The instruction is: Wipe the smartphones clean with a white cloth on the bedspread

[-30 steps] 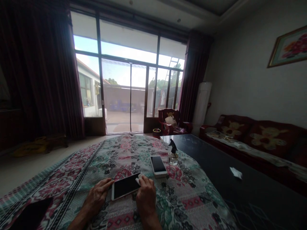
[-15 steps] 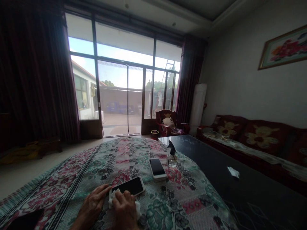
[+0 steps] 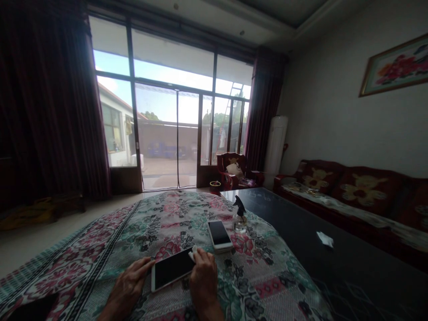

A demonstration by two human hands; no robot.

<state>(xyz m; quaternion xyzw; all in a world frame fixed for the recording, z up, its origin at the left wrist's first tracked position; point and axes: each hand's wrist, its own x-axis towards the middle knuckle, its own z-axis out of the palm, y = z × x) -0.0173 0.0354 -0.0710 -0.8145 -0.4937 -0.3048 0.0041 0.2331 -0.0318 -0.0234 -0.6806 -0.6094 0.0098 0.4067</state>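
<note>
A white smartphone [image 3: 174,269] with a dark screen lies face up on the flowered cloth [image 3: 133,240]. My left hand [image 3: 130,283] is at its left end, fingers stretched out with the tips against the phone's edge; the hand's underside is hidden. Over the phone's right end, my right hand [image 3: 204,276] is closed on a crumpled white tissue [image 3: 193,253], pressed to the glass near the upper right corner. Just beyond lies another white phone [image 3: 219,235], apparently on top of something white. A small clear spray bottle [image 3: 240,218] with a black nozzle stands beside it.
A dark glossy table [image 3: 284,232] extends right of the cloth, with a crumpled white tissue [image 3: 325,240] on it. A dark flat object [image 3: 35,307] lies at the lower left. A red wooden sofa [image 3: 361,191] and armchair [image 3: 232,171] stand farther off.
My right hand has slid with the tissue from the phone's left part to its right end, uncovering the left part of the screen. My left hand has stayed almost still.
</note>
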